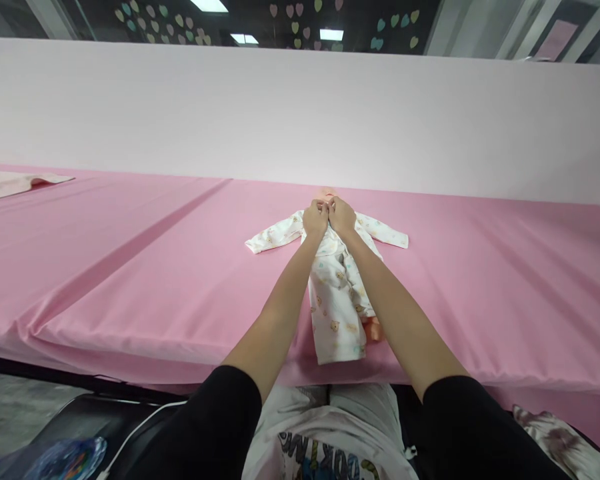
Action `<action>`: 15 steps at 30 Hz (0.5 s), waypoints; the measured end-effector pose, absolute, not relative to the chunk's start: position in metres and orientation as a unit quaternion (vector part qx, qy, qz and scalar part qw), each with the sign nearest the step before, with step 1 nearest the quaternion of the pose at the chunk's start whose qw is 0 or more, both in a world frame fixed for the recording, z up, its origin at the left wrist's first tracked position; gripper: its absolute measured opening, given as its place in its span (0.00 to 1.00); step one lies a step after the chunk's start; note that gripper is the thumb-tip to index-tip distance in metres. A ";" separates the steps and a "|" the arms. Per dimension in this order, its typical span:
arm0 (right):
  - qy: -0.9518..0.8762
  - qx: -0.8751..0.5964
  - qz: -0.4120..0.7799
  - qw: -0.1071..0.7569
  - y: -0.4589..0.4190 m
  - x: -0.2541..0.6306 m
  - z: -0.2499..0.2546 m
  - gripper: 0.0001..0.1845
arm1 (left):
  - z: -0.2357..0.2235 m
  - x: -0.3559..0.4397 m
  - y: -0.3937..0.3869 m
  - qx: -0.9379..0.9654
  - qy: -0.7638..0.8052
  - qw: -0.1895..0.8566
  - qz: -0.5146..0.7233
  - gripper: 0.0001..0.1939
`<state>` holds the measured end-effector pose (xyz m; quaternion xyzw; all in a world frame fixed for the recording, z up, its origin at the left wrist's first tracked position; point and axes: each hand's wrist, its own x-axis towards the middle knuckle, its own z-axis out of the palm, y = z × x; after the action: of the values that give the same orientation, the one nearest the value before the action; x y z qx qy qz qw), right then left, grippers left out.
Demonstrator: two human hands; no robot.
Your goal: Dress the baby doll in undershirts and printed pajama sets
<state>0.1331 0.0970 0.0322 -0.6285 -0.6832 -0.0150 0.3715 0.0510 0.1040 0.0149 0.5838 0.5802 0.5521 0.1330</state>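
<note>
A baby doll point(329, 193) lies on its back on the pink-covered table, its head toward the wall. It wears a white baby outfit point(330, 293) printed with small figures, both sleeves spread out sideways. One bare foot shows beside the outfit's lower end. My left hand point(315, 218) and my right hand point(342, 215) meet at the neckline, just below the doll's head. Each hand is closed, with its fingers pinching the outfit's collar. The hands hide the fastening between them and part of the doll's face.
The pink sheet point(145, 267) has creases at left. A pale cloth point(15, 183) lies at the far left, and a white wall point(300, 113) rises behind the table. Below the edge are a white cable point(140, 427) and a patterned fabric point(560, 440).
</note>
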 end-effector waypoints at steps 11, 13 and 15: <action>-0.670 -0.651 -0.021 0.356 0.103 0.131 0.031 0.09 | 0.015 0.047 0.108 0.528 0.600 0.192 0.570 0.10; -0.669 -0.652 -0.024 0.356 0.104 0.131 0.031 0.08 | 0.014 0.047 0.110 0.522 0.600 0.196 0.574 0.11; -0.669 -0.651 -0.024 0.357 0.104 0.130 0.031 0.08 | 0.012 0.046 0.112 0.519 0.592 0.206 0.582 0.13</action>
<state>0.1303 0.1043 0.0307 -0.6512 -0.6692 -0.0241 0.3570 0.0460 0.1121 0.0117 0.5190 0.5915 0.5818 0.2055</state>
